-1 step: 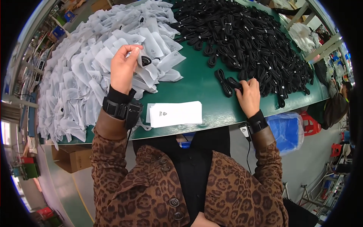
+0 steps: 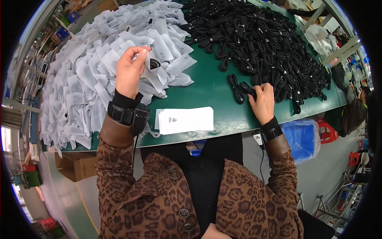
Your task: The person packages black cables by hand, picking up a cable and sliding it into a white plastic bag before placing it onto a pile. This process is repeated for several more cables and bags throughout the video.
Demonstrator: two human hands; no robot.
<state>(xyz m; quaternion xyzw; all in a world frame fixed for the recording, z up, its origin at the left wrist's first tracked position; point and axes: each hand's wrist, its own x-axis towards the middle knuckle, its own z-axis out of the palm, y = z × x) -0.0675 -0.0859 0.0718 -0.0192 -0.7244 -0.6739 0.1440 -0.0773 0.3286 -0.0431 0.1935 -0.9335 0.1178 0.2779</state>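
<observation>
My left hand pinches the edge of a translucent white plastic bag over the front of the bag pile. Black cable shows at the bag's mouth. On the right, my right hand has its thumb and fingers closed on a coiled black cable lying on the table. Just left of it another coiled cable touches or nearly touches it. Between my hands, close to the table's front edge, lies a stack of flat white bags with a small dark print.
A large heap of white bags covers the left of the green table. Tangled coiled black cables are heaped at the back right. Below the right edge stand a blue bin and a red basket; a cardboard box sits below left.
</observation>
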